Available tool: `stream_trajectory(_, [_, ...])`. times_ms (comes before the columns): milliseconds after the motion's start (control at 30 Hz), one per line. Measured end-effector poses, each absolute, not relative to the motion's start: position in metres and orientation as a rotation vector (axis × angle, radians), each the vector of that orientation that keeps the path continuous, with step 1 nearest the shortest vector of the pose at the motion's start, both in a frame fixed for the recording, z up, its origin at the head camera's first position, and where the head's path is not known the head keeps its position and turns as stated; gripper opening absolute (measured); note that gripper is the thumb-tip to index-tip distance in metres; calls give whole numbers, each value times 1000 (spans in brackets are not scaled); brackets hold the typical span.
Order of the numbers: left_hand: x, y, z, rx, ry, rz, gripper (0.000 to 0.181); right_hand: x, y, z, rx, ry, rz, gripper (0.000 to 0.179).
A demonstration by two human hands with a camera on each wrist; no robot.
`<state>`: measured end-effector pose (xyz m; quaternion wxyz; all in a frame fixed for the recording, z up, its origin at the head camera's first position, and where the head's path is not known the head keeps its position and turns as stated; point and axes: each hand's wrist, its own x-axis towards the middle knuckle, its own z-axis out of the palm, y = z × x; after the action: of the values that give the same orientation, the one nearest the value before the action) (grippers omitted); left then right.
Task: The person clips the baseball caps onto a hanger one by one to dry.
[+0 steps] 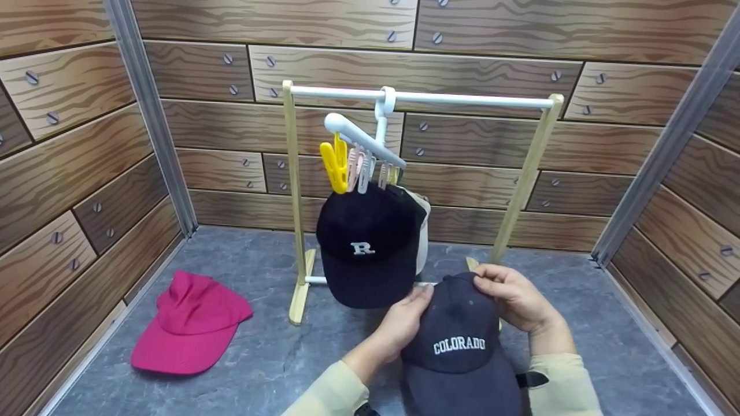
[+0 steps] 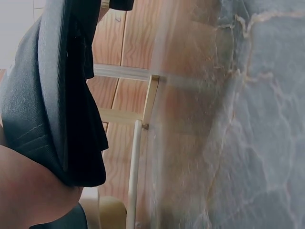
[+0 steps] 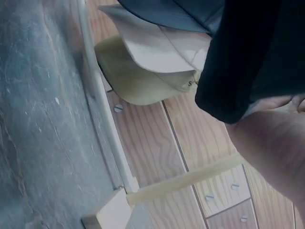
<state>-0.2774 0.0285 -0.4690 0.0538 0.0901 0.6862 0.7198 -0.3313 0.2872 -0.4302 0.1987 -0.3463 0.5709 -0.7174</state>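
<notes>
Both hands hold a dark navy cap [image 1: 459,323] with COLORADO lettered in white, its brim pointing down toward the viewer. My left hand [image 1: 403,322] grips the cap's left side, with part of the fingers hidden behind it. Thumb and fingers of my right hand [image 1: 516,296] pinch the top right of its crown. Just left of it, a black cap [image 1: 370,231] with a white R hangs from clothespins on a white hanger [image 1: 364,141]. Behind that cap, the right wrist view shows a white cap [image 3: 152,47] and a beige cap [image 3: 138,78] hanging too.
The hanger hooks over the white bar [image 1: 462,99] of a wooden-legged rack [image 1: 295,190]. A yellow clothespin [image 1: 334,164] sits at the hanger's near end. On the grey marbled surface [image 1: 260,370], a magenta cap [image 1: 193,326] lies at left. Wood-patterned walls [image 1: 219,127] enclose the space.
</notes>
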Motion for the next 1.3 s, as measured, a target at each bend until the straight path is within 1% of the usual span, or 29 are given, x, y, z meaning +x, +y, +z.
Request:
stream_trajectory(300, [-275, 32, -466, 484, 1966, 2265, 44, -331, 295, -427, -1041, 1566, -1969, 35])
stream_trajectory(733, [-265, 20, -451, 562, 2090, 2247, 40, -326, 285, -423, -1055, 1515, -2003, 34])
stream_trajectory(933, [-267, 15, -449, 624, 2118, 2255, 34, -324, 279, -421, -1056, 1513, -2026, 35])
stream_trajectory(1033, [-268, 13, -446, 613, 2101, 2268, 31, -322, 274, -418, -1061, 1521, -2033, 34])
stream_trajectory(1200, [-269, 6, -439, 629, 2122, 2280, 33, -317, 267, -410, -1074, 1561, -2034, 34])
stream_trajectory(1300, [-272, 1, -439, 684, 2167, 2297, 32, -313, 261, -406, -1074, 1577, -2041, 33])
